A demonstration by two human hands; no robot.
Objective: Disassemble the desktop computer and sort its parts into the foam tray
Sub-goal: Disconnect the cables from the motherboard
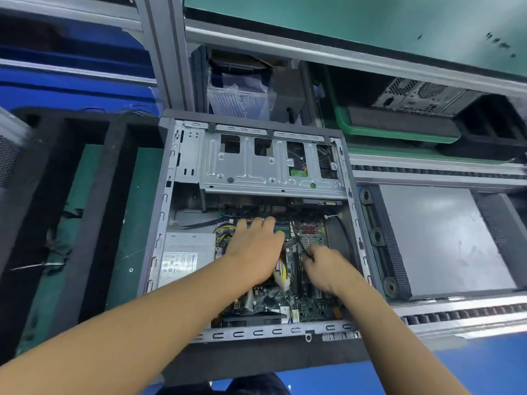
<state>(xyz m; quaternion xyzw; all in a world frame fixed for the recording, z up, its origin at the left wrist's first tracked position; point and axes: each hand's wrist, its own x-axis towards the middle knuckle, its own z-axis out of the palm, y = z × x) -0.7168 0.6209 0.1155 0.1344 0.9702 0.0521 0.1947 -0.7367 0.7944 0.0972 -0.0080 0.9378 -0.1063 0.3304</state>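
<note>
The open desktop case (159, 223) lies flat in front of me, its motherboard (310, 303) exposed. A silver drive cage (256, 172) spans the far half and a power supply (188, 255) sits at the near left. My left hand (256, 249) lies flat over the middle of the board, fingertips reaching the green memory sticks (281, 226). My right hand (328, 269) is curled and pinches a black cable (296, 238) that runs up over the board. What lies under the left palm is hidden. The black foam tray (94, 212) with long slots stands left of the case.
A grey side panel (439, 238) lies on the roller conveyor (456, 315) to the right. Behind are a green bin (370, 132), another computer chassis (422, 98) and a bagged part (239, 101). An aluminium frame post (162, 52) rises at the back left.
</note>
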